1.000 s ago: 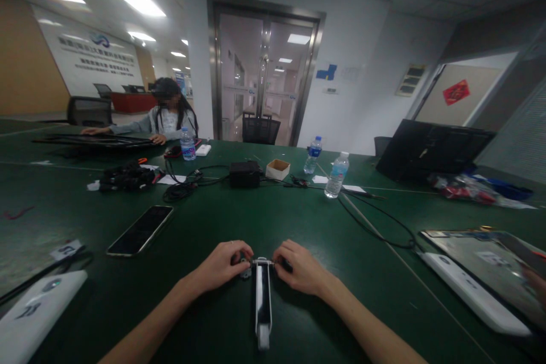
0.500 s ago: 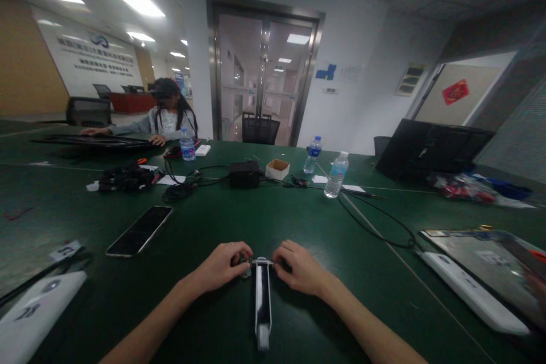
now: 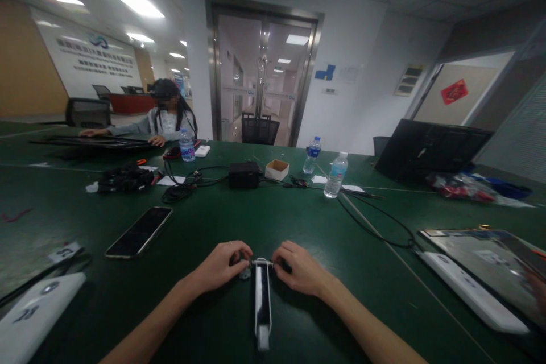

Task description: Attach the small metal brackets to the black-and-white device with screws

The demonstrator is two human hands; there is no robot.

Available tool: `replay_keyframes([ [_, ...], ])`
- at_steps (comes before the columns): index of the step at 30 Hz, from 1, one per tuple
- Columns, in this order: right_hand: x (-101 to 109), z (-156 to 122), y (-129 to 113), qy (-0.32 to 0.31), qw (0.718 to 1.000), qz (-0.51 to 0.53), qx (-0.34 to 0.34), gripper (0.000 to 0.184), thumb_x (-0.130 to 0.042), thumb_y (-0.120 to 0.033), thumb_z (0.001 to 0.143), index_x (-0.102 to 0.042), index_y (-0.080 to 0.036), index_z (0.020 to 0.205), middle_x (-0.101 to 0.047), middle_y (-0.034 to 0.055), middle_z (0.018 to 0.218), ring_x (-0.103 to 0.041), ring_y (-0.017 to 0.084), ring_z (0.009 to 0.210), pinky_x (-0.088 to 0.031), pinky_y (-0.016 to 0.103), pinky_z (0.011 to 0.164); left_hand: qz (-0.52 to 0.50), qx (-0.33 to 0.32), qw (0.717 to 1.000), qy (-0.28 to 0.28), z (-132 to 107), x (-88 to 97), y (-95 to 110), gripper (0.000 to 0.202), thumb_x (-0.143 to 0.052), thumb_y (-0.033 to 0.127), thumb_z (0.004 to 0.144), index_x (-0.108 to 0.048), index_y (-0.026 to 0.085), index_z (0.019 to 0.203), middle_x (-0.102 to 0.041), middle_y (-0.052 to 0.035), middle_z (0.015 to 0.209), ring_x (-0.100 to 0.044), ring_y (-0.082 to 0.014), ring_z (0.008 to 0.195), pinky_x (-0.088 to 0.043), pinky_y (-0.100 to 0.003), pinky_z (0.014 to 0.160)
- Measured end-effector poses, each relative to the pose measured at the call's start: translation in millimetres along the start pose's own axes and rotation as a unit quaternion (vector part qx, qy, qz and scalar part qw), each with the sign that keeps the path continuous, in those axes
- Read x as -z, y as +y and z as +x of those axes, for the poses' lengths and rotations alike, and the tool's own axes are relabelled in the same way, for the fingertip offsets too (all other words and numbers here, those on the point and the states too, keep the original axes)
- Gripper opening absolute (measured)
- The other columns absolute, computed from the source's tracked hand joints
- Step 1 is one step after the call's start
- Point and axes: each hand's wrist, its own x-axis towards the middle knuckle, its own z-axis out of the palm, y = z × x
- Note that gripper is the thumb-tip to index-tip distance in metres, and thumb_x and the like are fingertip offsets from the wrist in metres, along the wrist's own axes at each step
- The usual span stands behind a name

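A long, narrow metal bracket [image 3: 263, 301], silver-white at its edges with a dark middle, lies lengthwise on the green table in front of me. Across its far end runs a thin rod [image 3: 261, 263]. My left hand [image 3: 225, 264] is closed, thumb and fingers pinching the rod's left end. On the opposite side, my right hand [image 3: 301, 267] pinches the right end, also closed. Fingertips hide both rod ends. Close under my left fingertips sits a small grey metal piece [image 3: 244, 274]; whether it is attached to the rod I cannot tell.
A phone [image 3: 140, 232] lies to the left. White bars stand at near left [image 3: 42, 307] and right [image 3: 473, 290]. Farther off are a black box [image 3: 244, 174], a small carton [image 3: 277, 169], cables and water bottles [image 3: 336, 176]. A person [image 3: 166, 114] sits across; another hand shows at right.
My left fingers have shifted slightly at the rod's end. The bracket and my right hand look the same.
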Motion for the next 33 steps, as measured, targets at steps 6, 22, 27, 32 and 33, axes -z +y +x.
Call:
replay_keyframes([
  [6, 1.1, -0.3, -1.1, -0.001, 1.0, 0.001, 0.001, 0.007, -0.056, -0.015, 0.083, -0.06, -0.017, 0.089, -0.06, 0.004, 0.087, -0.053, 0.016, 0.081, -0.043, 0.027, 0.071, -0.012, 0.005, 1.0, -0.002, -0.9, 2.1, 5.4, 0.022, -0.055, 0.03, 0.088, -0.063, 0.019, 0.105, -0.064, -0.0008, 0.093, -0.05, -0.0132, 0.07, -0.039, -0.024, 0.063],
  [22, 2.5, 0.5, -1.9, -0.01, 1.0, 0.002, -0.004, 0.008, -0.056, -0.016, 0.084, -0.061, -0.016, 0.089, -0.061, 0.0044, 0.087, -0.054, 0.016, 0.082, -0.043, 0.027, 0.072, -0.001, 0.0, 1.0, 0.005, -0.4, 0.8, 0.8, 0.023, -0.054, 0.034, 0.088, -0.064, 0.02, 0.103, -0.063, -0.0005, 0.089, -0.051, -0.0136, 0.07, -0.039, -0.024, 0.063],
  [27, 3.6, 0.9, -2.8, -0.012, 1.0, 0.002, -0.008, 0.009, -0.056, -0.015, 0.084, -0.061, -0.016, 0.09, -0.061, 0.0045, 0.088, -0.054, 0.016, 0.082, -0.043, 0.026, 0.071, -0.005, -0.004, 1.0, -0.003, -0.6, 0.6, 1.2, 0.023, -0.056, 0.032, 0.087, -0.064, 0.019, 0.104, -0.064, -0.0005, 0.093, -0.051, -0.0132, 0.071, -0.04, -0.024, 0.064],
  [32, 3.9, 0.3, -2.8, -0.014, 1.0, 0.003, -0.011, 0.008, -0.056, -0.015, 0.083, -0.062, -0.016, 0.089, -0.06, 0.0047, 0.087, -0.053, 0.016, 0.082, -0.042, 0.026, 0.07, 0.004, -0.004, 1.0, -0.002, 0.7, -1.5, -1.9, 0.023, -0.057, 0.034, 0.087, -0.064, 0.02, 0.104, -0.063, 0.0003, 0.091, -0.051, -0.0134, 0.07, -0.039, -0.024, 0.063],
  [33, 3.9, 0.2, -2.7, -0.015, 1.0, 0.003, -0.011, 0.008, -0.056, -0.015, 0.083, -0.061, -0.016, 0.089, -0.06, 0.0047, 0.087, -0.053, 0.015, 0.081, -0.042, 0.026, 0.07, 0.003, -0.003, 1.0, -0.002, 0.9, -1.6, -2.4, 0.023, -0.057, 0.034, 0.087, -0.064, 0.02, 0.104, -0.063, 0.0005, 0.091, -0.051, -0.0134, 0.07, -0.039, -0.024, 0.063],
])
